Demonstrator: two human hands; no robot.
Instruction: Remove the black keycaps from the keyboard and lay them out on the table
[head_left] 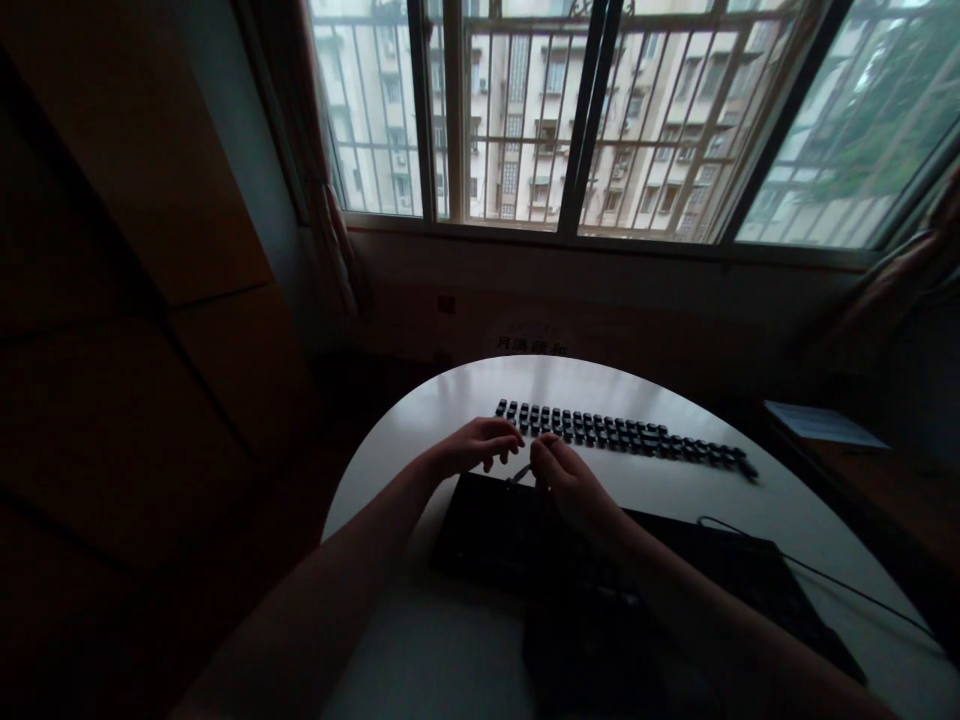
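My right hand (559, 468) is closed around a slim, pale tool (519, 475) whose tip points down and left, over the far left part of a black keyboard (480, 520). The tool's exact kind is too dark and small to tell. To the left of it, my left hand (481, 445) hovers above the keyboard's far edge, fingers curved and apart, with nothing visible in them. Just beyond both hands, loose black keycaps (607, 430) stand in long rows on the white table. My right forearm covers part of the keyboard's middle.
The round white table (375, 500) carries everything. A thin black cable (847, 582) runs from the keyboard toward the right edge. A dark shape (585, 650) lies at the near side. Past the table are a barred window (525, 130) and a side surface with a pale sheet (825, 424).
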